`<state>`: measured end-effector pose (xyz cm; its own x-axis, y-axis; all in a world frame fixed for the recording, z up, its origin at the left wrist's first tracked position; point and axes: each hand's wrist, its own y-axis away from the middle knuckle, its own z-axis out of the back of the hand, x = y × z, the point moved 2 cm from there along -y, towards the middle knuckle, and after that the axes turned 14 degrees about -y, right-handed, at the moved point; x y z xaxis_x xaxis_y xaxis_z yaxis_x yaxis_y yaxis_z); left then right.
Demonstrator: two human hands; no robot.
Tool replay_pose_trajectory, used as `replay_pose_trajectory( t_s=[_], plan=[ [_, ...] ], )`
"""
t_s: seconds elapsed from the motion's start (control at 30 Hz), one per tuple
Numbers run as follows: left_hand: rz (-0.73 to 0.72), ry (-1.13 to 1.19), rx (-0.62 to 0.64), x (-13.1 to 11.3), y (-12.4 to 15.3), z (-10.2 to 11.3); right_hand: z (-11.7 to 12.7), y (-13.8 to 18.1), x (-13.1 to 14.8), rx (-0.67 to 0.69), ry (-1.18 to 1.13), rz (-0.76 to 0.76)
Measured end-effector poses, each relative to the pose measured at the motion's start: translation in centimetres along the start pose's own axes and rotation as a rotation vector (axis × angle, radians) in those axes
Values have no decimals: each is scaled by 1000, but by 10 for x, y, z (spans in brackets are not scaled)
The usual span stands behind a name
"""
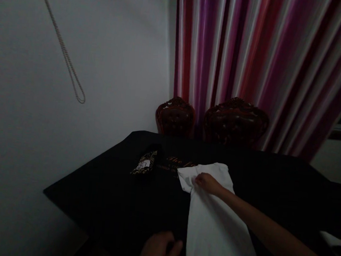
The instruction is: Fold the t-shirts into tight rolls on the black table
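A white T-shirt lies lengthwise on the black tablecloth, doubled over into a long narrow shape, with a sleeve sticking out to the left near its far end. My right hand is closed on the cloth by that sleeve, its forearm reaching across the shirt from the lower right. At the bottom edge, left of the shirt and apart from it, my left hand is curled with a gap between thumb and fingers. Nothing shows in it. The shirt's near end runs out of view.
The black tablecloth carries gold lettering and a dark patterned item with a white patch. Another white cloth lies at the right edge. Two carved chairs stand behind, before striped curtains. A cord loop hangs on the left wall.
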<state>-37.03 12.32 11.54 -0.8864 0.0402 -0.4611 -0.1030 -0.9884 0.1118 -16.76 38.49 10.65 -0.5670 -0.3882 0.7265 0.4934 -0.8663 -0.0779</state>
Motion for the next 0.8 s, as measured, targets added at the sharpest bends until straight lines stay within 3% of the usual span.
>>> replay_pose_trajectory(
  t_s=[0.2,0.3,0.37,0.47,0.6,0.8],
  plan=[
    [168,-319,-137,1,-139,26,-47,46,22,137,32,222],
    [253,-412,-142,-1,-177,22,-46,52,17,0,112,161],
    [289,-473,-140,-8,-192,16,-43,58,5,-124,243,-25],
    [302,-571,-160,-26,-208,6,-45,70,-11,-170,371,-216],
    [375,-661,-144,-44,-223,-4,-54,82,-18,-206,368,-185],
    [362,-659,-51,-41,-235,-2,-57,82,-19,-222,355,-192]
  ],
)
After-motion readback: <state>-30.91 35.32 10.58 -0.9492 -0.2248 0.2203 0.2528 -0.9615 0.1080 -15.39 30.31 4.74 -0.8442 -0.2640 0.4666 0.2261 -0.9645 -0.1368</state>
